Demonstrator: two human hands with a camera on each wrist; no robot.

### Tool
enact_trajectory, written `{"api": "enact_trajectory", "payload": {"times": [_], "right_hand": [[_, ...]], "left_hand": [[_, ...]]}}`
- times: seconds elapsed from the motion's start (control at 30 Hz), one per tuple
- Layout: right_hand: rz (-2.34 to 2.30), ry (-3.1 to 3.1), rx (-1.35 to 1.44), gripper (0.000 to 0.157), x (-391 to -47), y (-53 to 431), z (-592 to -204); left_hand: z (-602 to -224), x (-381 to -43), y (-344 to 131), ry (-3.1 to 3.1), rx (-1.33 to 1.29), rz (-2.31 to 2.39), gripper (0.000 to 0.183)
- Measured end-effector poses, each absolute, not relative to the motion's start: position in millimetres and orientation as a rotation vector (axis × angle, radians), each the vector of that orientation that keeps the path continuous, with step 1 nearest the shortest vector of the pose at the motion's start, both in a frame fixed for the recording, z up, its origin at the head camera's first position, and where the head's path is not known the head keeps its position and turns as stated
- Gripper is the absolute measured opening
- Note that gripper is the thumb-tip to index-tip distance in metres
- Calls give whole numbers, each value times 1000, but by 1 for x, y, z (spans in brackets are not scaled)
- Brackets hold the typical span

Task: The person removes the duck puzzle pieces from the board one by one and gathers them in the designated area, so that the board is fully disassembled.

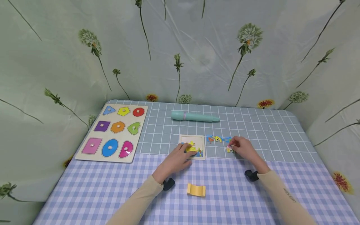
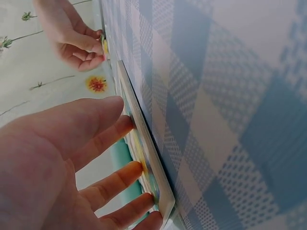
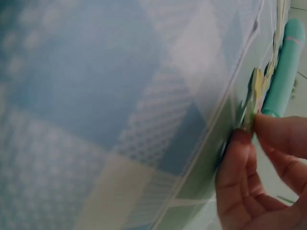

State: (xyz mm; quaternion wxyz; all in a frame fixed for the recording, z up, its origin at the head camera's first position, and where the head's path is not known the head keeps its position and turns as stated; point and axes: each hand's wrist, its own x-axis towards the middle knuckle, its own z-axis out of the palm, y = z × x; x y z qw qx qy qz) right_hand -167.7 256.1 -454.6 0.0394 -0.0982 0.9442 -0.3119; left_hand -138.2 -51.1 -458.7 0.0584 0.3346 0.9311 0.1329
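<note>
The left hand (image 1: 177,157) lies over a thin, square wooden tray (image 1: 198,139), its fingers spread and slightly bent, the tips touching the yellow and blue jigsaw inside; they curl round nothing. The right hand (image 1: 244,148) pinches a flat jigsaw piece (image 1: 228,149) between thumb and fingertips, the other fingers folded inward. That piece, knobbed and notched at its edge, is at the grey mat, right of the tray. Near it lie loose pieces (image 1: 217,139), glossy and brightly printed.

Beyond the tray rests a smooth teal rod (image 1: 195,117), tapering to the right. At the left, a pale board (image 1: 113,118) with rounded corners carries 9 coloured shapes in 3 rows, each with a small knob. Nearer the person sits a yellow block (image 1: 196,190) with a scooped middle and 2 raised ends.

The table wears 2 coverings: a blue-and-white checked cloth (image 1: 225,203) in front and a grey mat (image 1: 157,131) with white grid lines behind. Around it hangs a creased, pale green-grey curtain (image 1: 197,84) printed with dandelions.
</note>
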Motion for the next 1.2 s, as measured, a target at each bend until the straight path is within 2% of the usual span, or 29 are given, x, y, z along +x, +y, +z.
{"api": "enact_trajectory", "payload": {"times": [0.27, 0.47, 0.97, 1.2], "right_hand": [[-875, 2934, -337, 7, -169, 255, -456], [-1031, 2898, -377, 8, -171, 247, -452], [-1213, 2636, -648, 20, -186, 149, -454], [-1091, 2648, -600, 22, -188, 128, -448]], "left_hand": [[-460, -140, -55, 2809, 1039, 427, 41], [-460, -139, -69, 2817, 1044, 477, 41], [-462, -140, -76, 2769, 1021, 529, 39], [-458, -138, -77, 2753, 1024, 552, 38]]}}
